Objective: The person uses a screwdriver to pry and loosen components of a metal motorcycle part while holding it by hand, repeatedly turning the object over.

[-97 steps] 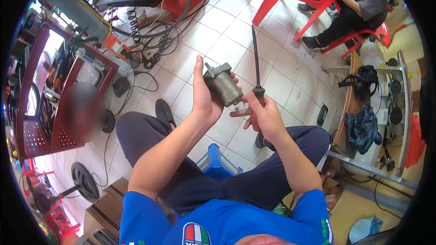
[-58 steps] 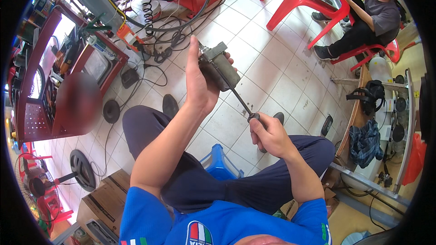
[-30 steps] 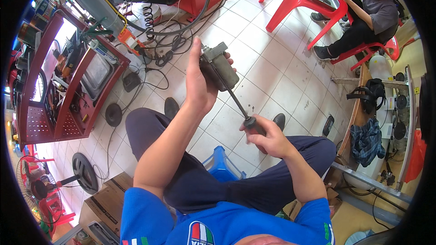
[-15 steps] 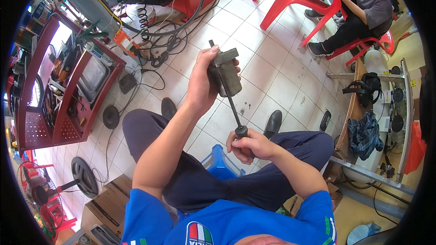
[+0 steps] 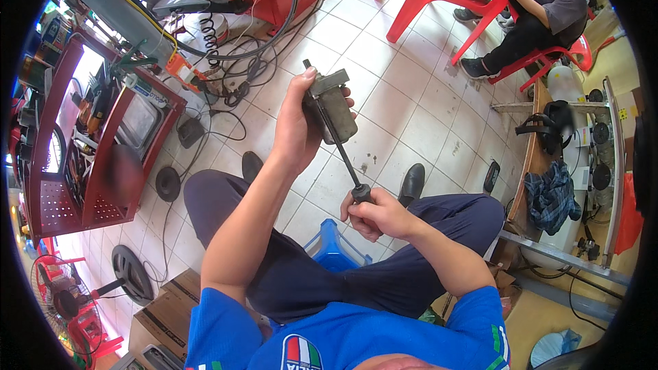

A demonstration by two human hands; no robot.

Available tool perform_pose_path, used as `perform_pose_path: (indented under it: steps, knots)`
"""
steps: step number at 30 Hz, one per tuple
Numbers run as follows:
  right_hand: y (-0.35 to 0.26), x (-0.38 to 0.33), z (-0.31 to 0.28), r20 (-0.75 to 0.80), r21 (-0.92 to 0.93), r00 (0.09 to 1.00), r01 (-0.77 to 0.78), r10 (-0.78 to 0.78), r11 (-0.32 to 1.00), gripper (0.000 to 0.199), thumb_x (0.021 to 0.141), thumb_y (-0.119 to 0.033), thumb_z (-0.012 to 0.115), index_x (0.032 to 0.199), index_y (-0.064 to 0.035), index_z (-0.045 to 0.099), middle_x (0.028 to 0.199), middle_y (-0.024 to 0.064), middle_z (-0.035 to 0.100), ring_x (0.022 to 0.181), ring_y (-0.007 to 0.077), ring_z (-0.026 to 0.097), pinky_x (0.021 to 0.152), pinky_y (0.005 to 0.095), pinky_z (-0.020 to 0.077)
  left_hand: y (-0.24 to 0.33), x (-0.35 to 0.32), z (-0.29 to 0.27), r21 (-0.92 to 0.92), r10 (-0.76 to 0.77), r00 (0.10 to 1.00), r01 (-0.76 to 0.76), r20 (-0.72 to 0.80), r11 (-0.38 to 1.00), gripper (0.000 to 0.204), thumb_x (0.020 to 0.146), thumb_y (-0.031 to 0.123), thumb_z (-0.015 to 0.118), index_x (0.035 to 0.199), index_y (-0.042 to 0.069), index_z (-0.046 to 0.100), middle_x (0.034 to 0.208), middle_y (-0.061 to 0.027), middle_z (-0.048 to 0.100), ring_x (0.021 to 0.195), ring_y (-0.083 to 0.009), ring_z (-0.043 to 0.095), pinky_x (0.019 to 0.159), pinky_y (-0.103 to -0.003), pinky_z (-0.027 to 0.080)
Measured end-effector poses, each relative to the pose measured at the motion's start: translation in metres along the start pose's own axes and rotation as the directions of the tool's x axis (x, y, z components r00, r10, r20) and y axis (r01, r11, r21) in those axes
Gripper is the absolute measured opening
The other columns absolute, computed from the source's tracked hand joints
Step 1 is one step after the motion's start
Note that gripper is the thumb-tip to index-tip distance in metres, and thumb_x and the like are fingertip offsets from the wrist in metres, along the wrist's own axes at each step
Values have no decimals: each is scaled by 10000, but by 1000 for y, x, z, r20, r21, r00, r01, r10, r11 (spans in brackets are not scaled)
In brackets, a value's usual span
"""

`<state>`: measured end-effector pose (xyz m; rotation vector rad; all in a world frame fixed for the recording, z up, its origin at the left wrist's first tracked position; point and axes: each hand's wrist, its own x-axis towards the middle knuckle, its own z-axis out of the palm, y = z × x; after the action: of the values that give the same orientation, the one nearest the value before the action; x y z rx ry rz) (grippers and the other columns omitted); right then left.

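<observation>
At left, the left hand (image 5: 295,127) is clamped around a grey metal cylinder (image 5: 340,115), its thumb (image 5: 306,81) raised along the left side and its fingertips (image 5: 350,102) showing at the right edge; the cylinder is held in the air above the tiled floor (image 5: 384,116). The chief hazard, as judged here, lies along the thumb: the shaft of a screwdriver (image 5: 348,163) passes close beside it, and a slip under a hard push or twist could jab the hand or score the metal. A slack grip could also let the cylinder roll or drop. The cylinder's long axis slopes slightly from upper left to lower right, its blocky end toward the top of the view and its plain end toward the bottom. The screwdriver runs on a more slanted line, pointing up and to the left; a dark rod end (image 5: 306,64) shows beyond the thumb, but whether it is the tip cannot be told. At right, the right hand (image 5: 377,212) is closed around the handle (image 5: 361,194), largely hiding it.
</observation>
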<state>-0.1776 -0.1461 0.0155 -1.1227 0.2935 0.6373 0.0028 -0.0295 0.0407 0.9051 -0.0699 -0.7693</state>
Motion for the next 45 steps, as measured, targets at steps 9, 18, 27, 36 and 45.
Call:
perform_pose_path:
  steps: [9,18,27,36,45]
  knots:
    - [9,10,-5,-392,-527,889,-8,-235,850,165,920,-167,568,955,-14,617,701,46,580,653,173,535,646,333,440,-7,3,-1,133,114,989,-101,-92,986,520,980,438,544,1249,-1,471,1069,-161,619,990,-250,648,860,-418,566]
    - [10,10,-19,-116,-818,839,224,-532,530,297,887,-130,677,1145,-39,562,835,70,540,733,156,571,666,319,450,0,11,-21,86,97,975,-82,-199,993,567,973,412,573,1330,3,406,1061,-156,613,962,-247,647,827,-411,571]
    - [19,20,-2,-232,-362,973,-88,1,928,298,951,-179,671,1198,-49,567,737,36,593,600,93,564,494,261,433,-9,2,-11,160,175,968,-147,-177,976,506,962,388,669,1210,37,402,1040,-157,621,901,-232,670,753,-382,590]
    - [14,7,-20,0,-880,622,372,-783,295,458,836,-148,740,1218,-17,524,886,102,602,827,216,643,833,368,513,3,7,-14,86,201,958,-187,-203,979,573,895,240,760,1249,35,358,1048,-164,601,960,-254,660,772,-439,607]
    - [24,18,-10,-61,-351,996,-81,64,933,468,899,-293,730,1231,-33,526,872,66,617,725,131,615,584,291,488,-17,9,-14,216,201,969,-168,-141,962,601,885,220,774,1254,-17,362,1024,-137,631,920,-183,651,774,-327,553]
